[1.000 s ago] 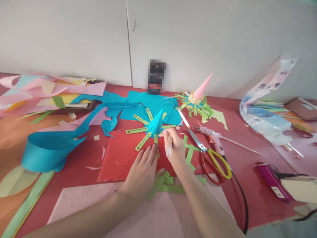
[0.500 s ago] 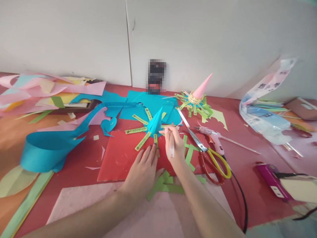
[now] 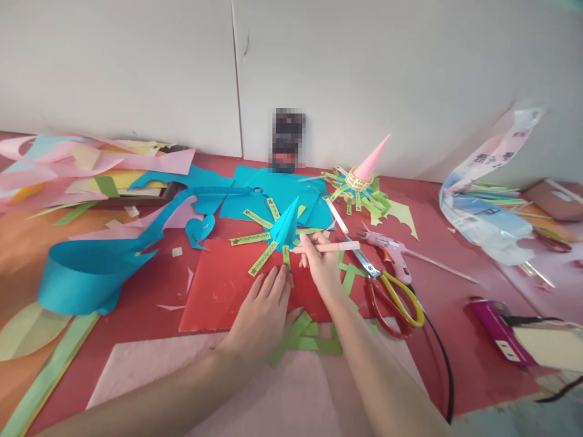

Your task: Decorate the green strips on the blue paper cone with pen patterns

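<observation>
A blue paper cone (image 3: 285, 225) stands on a red board (image 3: 218, 285), with green paper strips (image 3: 250, 240) spread out around its base. Several strips carry dark drawn marks and stars. My left hand (image 3: 264, 300) lies flat, its fingertips on the end of the near strip. Between the fingers of my right hand (image 3: 322, 267) is a white marker pen (image 3: 337, 247), tilted to the right, its tip close to that same strip at the cone's base. Loose green strips (image 3: 314, 343) lie beside and under my wrists.
Scissors (image 3: 385, 285) and a pink glue gun (image 3: 392, 252) lie to the right, with a cable running forward. Behind stands a pink cone (image 3: 371, 161) on green strips. A curled blue paper band (image 3: 82, 276) and paper scraps (image 3: 91, 164) are at left; a purple power strip (image 3: 498, 331) is at right.
The pen in my right hand has swung from pointing back toward me to lying nearly level, its rear end to the right. My left hand stays in place.
</observation>
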A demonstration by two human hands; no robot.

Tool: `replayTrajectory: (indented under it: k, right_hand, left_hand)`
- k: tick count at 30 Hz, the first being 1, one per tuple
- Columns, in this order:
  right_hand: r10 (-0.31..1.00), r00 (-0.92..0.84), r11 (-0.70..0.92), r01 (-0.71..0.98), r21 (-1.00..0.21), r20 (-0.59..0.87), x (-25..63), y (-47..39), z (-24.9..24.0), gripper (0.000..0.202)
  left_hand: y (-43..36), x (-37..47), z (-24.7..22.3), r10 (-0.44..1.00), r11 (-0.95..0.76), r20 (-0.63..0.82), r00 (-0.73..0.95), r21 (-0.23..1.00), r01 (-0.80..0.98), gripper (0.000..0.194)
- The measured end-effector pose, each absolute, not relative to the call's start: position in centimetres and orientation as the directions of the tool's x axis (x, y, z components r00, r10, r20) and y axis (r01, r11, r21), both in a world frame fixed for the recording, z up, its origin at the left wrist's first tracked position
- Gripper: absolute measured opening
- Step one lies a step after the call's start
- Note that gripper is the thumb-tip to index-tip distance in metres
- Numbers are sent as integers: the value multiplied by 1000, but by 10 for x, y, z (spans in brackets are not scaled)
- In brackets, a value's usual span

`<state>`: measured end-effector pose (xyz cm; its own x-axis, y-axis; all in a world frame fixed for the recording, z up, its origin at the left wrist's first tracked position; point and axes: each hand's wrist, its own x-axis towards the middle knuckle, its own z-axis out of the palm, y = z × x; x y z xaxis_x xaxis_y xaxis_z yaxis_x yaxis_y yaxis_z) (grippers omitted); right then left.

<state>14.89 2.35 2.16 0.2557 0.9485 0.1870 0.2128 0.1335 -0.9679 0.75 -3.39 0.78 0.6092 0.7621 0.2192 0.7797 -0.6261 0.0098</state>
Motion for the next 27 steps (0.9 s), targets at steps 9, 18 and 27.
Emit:
replayTrajectory:
  k: [9, 18, 27]
  right_hand:
    - [959, 213, 121, 281, -952, 184, 149, 23, 22, 32]
    - [962, 188, 121, 356, -927, 198, 148, 22, 21, 31]
    - [961, 195, 121, 348, -930, 198, 148, 22, 22, 29]
  left_hand:
    - [-34, 7, 9, 760, -626, 220, 612, -9, 780, 51]
    - [-34, 7, 7, 761, -626, 222, 610, 0, 780, 51]
    - [-34, 7, 8, 757, -628, 227, 613, -4, 778, 51]
